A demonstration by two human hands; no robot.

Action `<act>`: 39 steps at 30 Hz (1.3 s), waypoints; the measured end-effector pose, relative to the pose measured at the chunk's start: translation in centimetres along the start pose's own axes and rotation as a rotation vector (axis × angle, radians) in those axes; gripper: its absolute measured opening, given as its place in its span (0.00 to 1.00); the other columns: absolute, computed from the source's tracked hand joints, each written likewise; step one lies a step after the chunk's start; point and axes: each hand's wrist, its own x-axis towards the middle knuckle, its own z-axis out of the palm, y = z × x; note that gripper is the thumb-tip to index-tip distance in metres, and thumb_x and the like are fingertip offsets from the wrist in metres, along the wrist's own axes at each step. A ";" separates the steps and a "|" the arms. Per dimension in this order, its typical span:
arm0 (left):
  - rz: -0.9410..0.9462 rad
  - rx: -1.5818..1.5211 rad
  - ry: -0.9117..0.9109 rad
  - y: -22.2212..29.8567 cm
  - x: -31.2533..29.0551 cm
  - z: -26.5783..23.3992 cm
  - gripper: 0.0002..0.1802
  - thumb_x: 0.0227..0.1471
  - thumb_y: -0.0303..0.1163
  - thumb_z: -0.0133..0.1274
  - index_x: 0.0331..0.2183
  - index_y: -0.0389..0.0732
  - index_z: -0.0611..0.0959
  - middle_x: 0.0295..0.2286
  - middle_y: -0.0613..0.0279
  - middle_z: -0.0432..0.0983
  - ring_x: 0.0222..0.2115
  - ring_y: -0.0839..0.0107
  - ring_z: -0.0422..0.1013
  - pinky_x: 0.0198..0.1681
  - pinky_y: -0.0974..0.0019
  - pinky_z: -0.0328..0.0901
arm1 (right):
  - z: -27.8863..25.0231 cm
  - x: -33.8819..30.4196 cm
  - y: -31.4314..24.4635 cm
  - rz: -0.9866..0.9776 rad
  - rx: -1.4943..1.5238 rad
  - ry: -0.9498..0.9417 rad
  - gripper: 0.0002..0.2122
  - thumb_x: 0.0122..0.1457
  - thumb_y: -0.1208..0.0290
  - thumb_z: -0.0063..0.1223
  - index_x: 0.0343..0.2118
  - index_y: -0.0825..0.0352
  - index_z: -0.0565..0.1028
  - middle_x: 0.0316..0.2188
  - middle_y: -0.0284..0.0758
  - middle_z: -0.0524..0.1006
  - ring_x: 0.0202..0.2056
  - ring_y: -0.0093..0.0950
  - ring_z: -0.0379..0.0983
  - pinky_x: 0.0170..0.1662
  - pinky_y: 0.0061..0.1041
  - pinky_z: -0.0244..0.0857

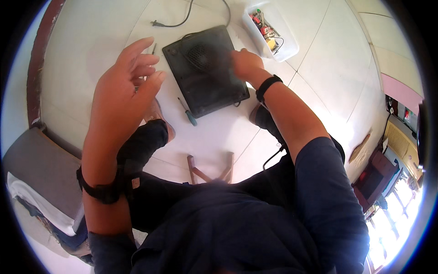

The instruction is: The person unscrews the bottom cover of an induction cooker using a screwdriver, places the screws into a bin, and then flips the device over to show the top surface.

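A flat black appliance (219, 86) with a round fan grille lies on the tiled floor in front of me; it looks like an induction cooktop turned underside up. My right hand (247, 64) is at its right edge, fingers curled in and partly hidden, so what they grip cannot be made out. Raised off to the left of the appliance is my left hand (132, 80), its fingers apart and holding nothing. A screwdriver (190, 118) with a teal handle rests on the floor beside the appliance's near left corner.
Beyond my right hand stands a translucent plastic box (287, 48) of small tools and parts. A black power cord (185, 19) with a plug trails behind the appliance. Wooden stool legs (205, 173) show between my knees. A grey cushioned seat (43, 160) is at left.
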 end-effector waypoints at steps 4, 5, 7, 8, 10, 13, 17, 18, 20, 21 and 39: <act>0.017 0.016 0.012 0.4 0.2 -0.5 0.29 0.57 0.34 0.57 0.58 0.38 0.72 0.45 0.49 0.79 0.44 0.65 0.76 0.49 0.65 0.69 | -1.8 -1.6 1.4 0.134 0.028 0.008 0.11 0.59 0.62 0.49 0.40 0.59 0.78 0.42 0.42 0.79 0.45 0.45 0.76 0.49 0.44 0.69; 0.021 0.016 0.013 0.4 0.3 -0.8 0.29 0.58 0.34 0.56 0.59 0.37 0.71 0.46 0.49 0.79 0.45 0.66 0.76 0.51 0.65 0.68 | -2.8 -2.2 1.5 0.119 0.020 0.030 0.13 0.60 0.62 0.46 0.41 0.61 0.78 0.42 0.43 0.80 0.45 0.45 0.76 0.49 0.44 0.69; 0.077 0.011 0.054 0.2 0.3 -0.8 0.29 0.57 0.36 0.57 0.57 0.36 0.73 0.44 0.50 0.80 0.43 0.64 0.76 0.48 0.65 0.69 | -5.4 -3.6 2.1 0.097 0.005 0.076 0.16 0.62 0.61 0.41 0.43 0.63 0.78 0.43 0.43 0.81 0.46 0.45 0.77 0.50 0.44 0.70; 0.101 0.006 0.078 -0.1 0.2 -0.8 0.28 0.56 0.37 0.57 0.56 0.36 0.73 0.43 0.50 0.80 0.41 0.64 0.77 0.46 0.65 0.69 | -6.7 -4.1 2.4 0.076 0.066 0.109 0.18 0.63 0.59 0.39 0.42 0.66 0.77 0.42 0.45 0.81 0.45 0.48 0.76 0.51 0.48 0.68; 0.117 -0.025 0.045 0.5 0.3 -0.5 0.28 0.59 0.36 0.55 0.57 0.35 0.72 0.45 0.49 0.79 0.44 0.66 0.76 0.49 0.67 0.68 | -9.0 -6.5 3.4 0.080 0.404 0.205 0.14 0.64 0.60 0.45 0.43 0.61 0.78 0.32 0.39 0.80 0.35 0.33 0.78 0.38 0.32 0.70; 0.096 -0.085 0.038 0.8 0.0 -0.2 0.27 0.61 0.38 0.53 0.57 0.35 0.72 0.46 0.48 0.79 0.45 0.67 0.76 0.51 0.67 0.68 | -14.2 -12.7 0.8 -0.026 1.112 0.134 0.16 0.65 0.65 0.47 0.50 0.66 0.76 0.36 0.33 0.78 0.32 0.20 0.75 0.33 0.18 0.65; 0.061 -0.362 -0.024 2.7 -0.5 0.8 0.25 0.63 0.40 0.51 0.56 0.35 0.73 0.45 0.50 0.79 0.43 0.66 0.77 0.47 0.67 0.70 | -15.7 -19.4 -1.4 -0.152 1.397 0.113 0.18 0.65 0.67 0.47 0.55 0.70 0.72 0.41 0.35 0.78 0.34 0.23 0.76 0.33 0.19 0.66; 0.051 -0.510 -0.090 3.1 -0.8 1.0 0.24 0.64 0.40 0.50 0.56 0.35 0.74 0.45 0.51 0.79 0.42 0.66 0.78 0.46 0.67 0.71 | -15.2 -20.5 -2.1 -0.162 1.444 0.114 0.18 0.65 0.67 0.47 0.56 0.70 0.72 0.41 0.36 0.78 0.34 0.23 0.76 0.34 0.19 0.66; 0.039 -0.807 -0.224 4.1 -1.1 1.6 0.23 0.65 0.39 0.49 0.55 0.35 0.75 0.44 0.52 0.79 0.41 0.66 0.78 0.43 0.67 0.72 | -14.0 -22.5 -2.6 -0.165 1.566 0.070 0.20 0.66 0.68 0.48 0.58 0.71 0.70 0.42 0.37 0.78 0.37 0.25 0.77 0.35 0.18 0.67; 0.045 -0.854 -0.229 4.8 -1.2 1.8 0.22 0.65 0.39 0.49 0.55 0.36 0.75 0.43 0.52 0.79 0.41 0.66 0.78 0.42 0.68 0.72 | -13.2 -23.0 -2.9 -0.162 1.626 0.041 0.20 0.65 0.69 0.49 0.58 0.72 0.69 0.43 0.38 0.78 0.39 0.26 0.78 0.37 0.18 0.68; 0.183 -0.968 -0.173 9.4 -2.3 2.6 0.10 0.61 0.27 0.54 0.44 0.39 0.82 0.35 0.65 0.80 0.35 0.75 0.75 0.40 0.69 0.69 | -10.1 -22.5 -5.4 -0.358 1.701 0.029 0.18 0.62 0.80 0.54 0.55 0.68 0.68 0.42 0.34 0.76 0.47 0.29 0.77 0.52 0.29 0.73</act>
